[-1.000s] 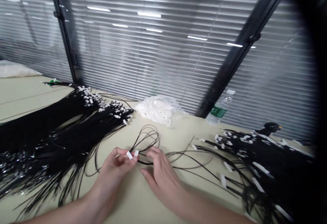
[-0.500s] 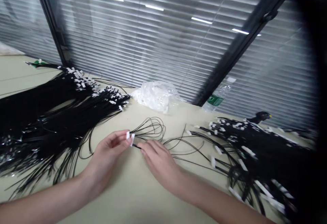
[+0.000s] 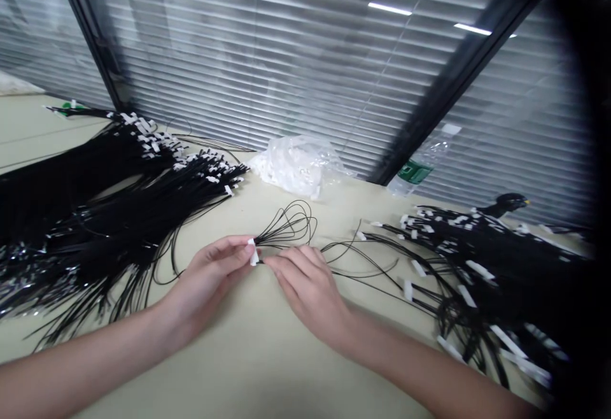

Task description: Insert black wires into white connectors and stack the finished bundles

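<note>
My left hand (image 3: 212,276) pinches the white connector ends (image 3: 252,253) of a few thin black cables (image 3: 289,228), which loop away from my fingers toward the window. My right hand (image 3: 308,282) rests just right of the connectors, its fingertips closed on the same black cables. Both hands lie low over the beige table (image 3: 248,362), near its middle.
A large pile of black cables with white connectors (image 3: 95,215) covers the left of the table. Another pile (image 3: 482,272) spreads on the right. A clear plastic bag of white parts (image 3: 298,165) and a plastic bottle (image 3: 422,164) stand by the window blinds.
The two white connector ends have come together in my left fingers. My right hand has slid closer to them along the cables. The view has shifted slightly.
</note>
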{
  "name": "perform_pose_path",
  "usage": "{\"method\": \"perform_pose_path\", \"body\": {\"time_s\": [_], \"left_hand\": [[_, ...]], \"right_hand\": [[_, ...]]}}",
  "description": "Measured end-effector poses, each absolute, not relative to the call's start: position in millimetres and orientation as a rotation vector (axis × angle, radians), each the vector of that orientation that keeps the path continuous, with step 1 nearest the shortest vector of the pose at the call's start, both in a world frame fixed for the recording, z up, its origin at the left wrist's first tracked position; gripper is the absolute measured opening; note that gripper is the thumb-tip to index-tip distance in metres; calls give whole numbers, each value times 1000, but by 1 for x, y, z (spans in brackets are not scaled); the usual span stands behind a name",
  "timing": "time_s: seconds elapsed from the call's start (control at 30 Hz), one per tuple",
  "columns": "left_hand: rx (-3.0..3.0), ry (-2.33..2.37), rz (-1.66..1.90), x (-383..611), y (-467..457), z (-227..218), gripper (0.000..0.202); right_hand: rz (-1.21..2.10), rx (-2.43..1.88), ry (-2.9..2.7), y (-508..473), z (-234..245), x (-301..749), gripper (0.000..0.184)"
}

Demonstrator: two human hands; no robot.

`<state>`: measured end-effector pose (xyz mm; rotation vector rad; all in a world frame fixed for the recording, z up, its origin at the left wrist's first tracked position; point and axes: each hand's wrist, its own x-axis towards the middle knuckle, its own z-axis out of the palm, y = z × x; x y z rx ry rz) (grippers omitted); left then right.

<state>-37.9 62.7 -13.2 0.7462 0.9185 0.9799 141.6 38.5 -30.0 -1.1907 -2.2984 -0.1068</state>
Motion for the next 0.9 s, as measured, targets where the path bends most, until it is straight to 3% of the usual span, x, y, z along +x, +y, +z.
{"method": "perform_pose_path", "body": {"time_s": [0.37, 0.57, 0.7, 0.8, 0.9], "left_hand": [[764, 898, 1028, -41, 64, -17, 24], [771, 964, 1152, -40, 61, -10, 24], [746, 1005, 1279, -42, 65, -8, 22], [722, 1007, 1304, -44, 69, -9, 22], [690, 966, 1237, -44, 70, -13, 22]], "right_hand": [[-311, -1129, -2496, 31, -25, 144, 36], [-629, -1240, -2502, 39, 0, 155, 17], [-735, -1371, -2435, 43, 21, 165, 17], [-634, -1344, -2455, 31, 36, 167, 13], [-268, -1206, -2613, 12, 50, 166, 15]]}}
